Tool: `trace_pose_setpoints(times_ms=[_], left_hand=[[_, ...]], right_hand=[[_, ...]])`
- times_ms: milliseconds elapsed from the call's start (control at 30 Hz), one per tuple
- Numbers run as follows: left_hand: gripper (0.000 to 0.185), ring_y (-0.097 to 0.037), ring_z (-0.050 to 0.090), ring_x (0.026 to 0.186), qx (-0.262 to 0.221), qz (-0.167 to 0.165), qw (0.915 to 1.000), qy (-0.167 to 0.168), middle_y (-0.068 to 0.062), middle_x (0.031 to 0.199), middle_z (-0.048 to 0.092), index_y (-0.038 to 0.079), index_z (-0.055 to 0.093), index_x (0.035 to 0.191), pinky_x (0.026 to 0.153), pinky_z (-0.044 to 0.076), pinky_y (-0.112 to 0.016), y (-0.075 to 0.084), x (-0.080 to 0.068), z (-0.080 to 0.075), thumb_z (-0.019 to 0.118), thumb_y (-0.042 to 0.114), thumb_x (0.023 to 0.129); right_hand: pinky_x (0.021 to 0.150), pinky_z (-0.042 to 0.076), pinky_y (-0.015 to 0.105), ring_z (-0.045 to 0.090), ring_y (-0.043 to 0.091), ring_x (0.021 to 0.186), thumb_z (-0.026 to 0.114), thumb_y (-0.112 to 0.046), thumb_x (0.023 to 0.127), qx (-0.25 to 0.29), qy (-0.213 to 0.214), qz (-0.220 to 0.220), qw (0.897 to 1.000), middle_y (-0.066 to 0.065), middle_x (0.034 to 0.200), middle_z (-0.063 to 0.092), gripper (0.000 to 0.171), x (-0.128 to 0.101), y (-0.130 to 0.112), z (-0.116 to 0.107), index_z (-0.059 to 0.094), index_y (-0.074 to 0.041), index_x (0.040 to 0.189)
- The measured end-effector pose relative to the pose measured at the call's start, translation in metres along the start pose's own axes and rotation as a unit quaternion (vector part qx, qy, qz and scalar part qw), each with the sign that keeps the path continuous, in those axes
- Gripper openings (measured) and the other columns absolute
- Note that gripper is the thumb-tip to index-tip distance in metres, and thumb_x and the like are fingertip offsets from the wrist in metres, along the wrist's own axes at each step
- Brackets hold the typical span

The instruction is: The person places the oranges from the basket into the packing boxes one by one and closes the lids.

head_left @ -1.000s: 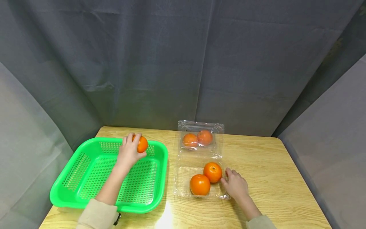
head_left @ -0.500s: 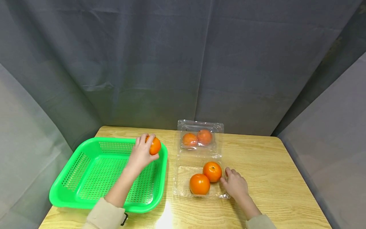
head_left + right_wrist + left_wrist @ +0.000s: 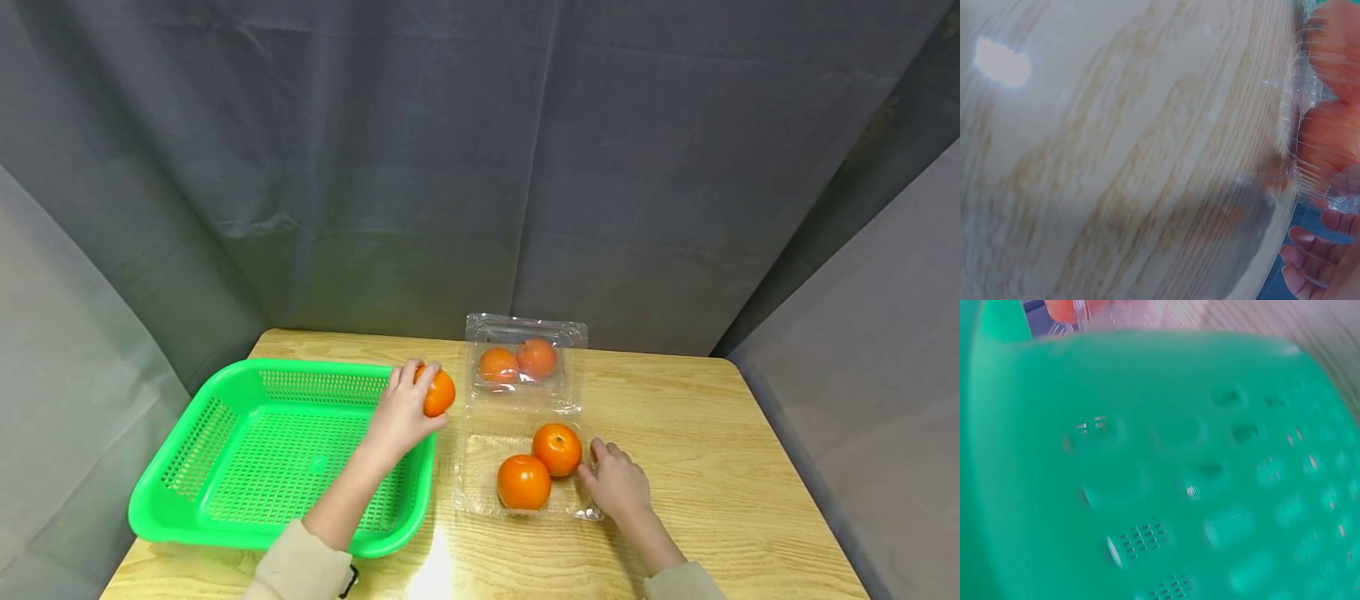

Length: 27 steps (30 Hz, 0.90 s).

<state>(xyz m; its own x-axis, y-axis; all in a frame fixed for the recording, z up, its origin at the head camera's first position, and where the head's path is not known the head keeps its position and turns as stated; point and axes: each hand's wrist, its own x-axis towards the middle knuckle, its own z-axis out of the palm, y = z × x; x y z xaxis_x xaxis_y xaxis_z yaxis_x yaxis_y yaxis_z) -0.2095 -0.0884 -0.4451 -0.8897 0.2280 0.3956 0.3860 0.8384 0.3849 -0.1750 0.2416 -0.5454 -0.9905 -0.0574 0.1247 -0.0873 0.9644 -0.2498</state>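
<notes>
My left hand (image 3: 399,417) grips an orange (image 3: 441,393) above the right rim of a green plastic basket (image 3: 428,492). The basket's slotted wall (image 3: 1035,456) fills most of the left wrist view, where the hand is out of sight. To the right, a clear plastic clamshell (image 3: 480,467) lies open, holding two oranges, a front one (image 3: 523,482) and a rear one (image 3: 557,450). Beside its right edge rests my right hand (image 3: 621,487), thumb close to the rear orange. Its loosely bent fingers (image 3: 1310,253) show next to the clamshell in the right wrist view.
Two more oranges (image 3: 517,362) show through the clamshell's raised lid (image 3: 525,329) at the back. Everything stands on a wooden table (image 3: 697,442), with a grey curtain (image 3: 420,167) behind it and at both sides.
My left hand has carried the orange to the right, from over the basket's inside to its right rim. The right hand and the clamshell have stayed in place.
</notes>
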Motion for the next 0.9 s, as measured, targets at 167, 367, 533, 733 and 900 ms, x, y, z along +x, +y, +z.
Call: trace_pose_setpoints(times_ms=[167,367,533,733,900], left_hand=[[0.063,-0.032,0.044,0.105,-0.001,0.009,0.9999,-0.01,-0.014,0.119,0.045,0.012,0.051,0.121,0.077,0.049,-0.045,0.009,0.001,0.007,0.076,0.021,0.064],[0.067,-0.032,0.045,0.106,0.01,0.028,0.9992,-0.027,-0.014,0.12,0.045,0.011,0.05,0.122,0.076,0.05,-0.043,0.016,0.001,0.018,0.078,0.024,0.063],[0.071,-0.032,0.045,0.105,0.016,0.044,0.9978,-0.047,-0.016,0.121,0.044,0.012,0.048,0.125,0.077,0.049,-0.043,0.023,0.001,0.027,0.079,0.026,0.063],[0.075,-0.031,0.045,0.106,0.024,0.062,0.9949,-0.076,-0.014,0.123,0.044,0.015,0.045,0.129,0.075,0.05,-0.04,0.031,0.001,0.037,0.079,0.032,0.064],[0.075,-0.03,0.044,0.109,0.043,0.074,0.992,-0.093,-0.013,0.126,0.043,0.017,0.043,0.131,0.075,0.05,-0.038,0.035,0.001,0.045,0.077,0.034,0.066]], right_hand=[[0.049,0.04,0.037,0.051,0.024,0.062,0.06,-0.029,0.08,0.0,-0.004,0.001,1.0,0.005,0.073,0.05,0.022,0.0,0.0,-0.001,0.049,-0.01,0.085],[0.049,0.041,0.038,0.052,0.025,0.063,0.06,-0.029,0.08,0.0,-0.005,0.001,1.0,0.006,0.073,0.05,0.022,0.0,-0.001,-0.001,0.049,-0.01,0.085],[0.049,0.041,0.038,0.052,0.025,0.063,0.06,-0.029,0.08,-0.001,-0.006,0.003,1.0,0.006,0.074,0.05,0.022,0.0,-0.001,-0.001,0.049,-0.01,0.086],[0.048,0.04,0.036,0.05,0.024,0.061,0.06,-0.028,0.08,-0.002,-0.005,0.003,1.0,0.005,0.073,0.049,0.022,0.0,-0.001,-0.001,0.049,-0.01,0.085],[0.048,0.04,0.036,0.05,0.024,0.061,0.061,-0.029,0.079,-0.004,-0.002,0.001,1.0,0.005,0.073,0.049,0.023,0.0,-0.001,-0.001,0.049,-0.01,0.085]])
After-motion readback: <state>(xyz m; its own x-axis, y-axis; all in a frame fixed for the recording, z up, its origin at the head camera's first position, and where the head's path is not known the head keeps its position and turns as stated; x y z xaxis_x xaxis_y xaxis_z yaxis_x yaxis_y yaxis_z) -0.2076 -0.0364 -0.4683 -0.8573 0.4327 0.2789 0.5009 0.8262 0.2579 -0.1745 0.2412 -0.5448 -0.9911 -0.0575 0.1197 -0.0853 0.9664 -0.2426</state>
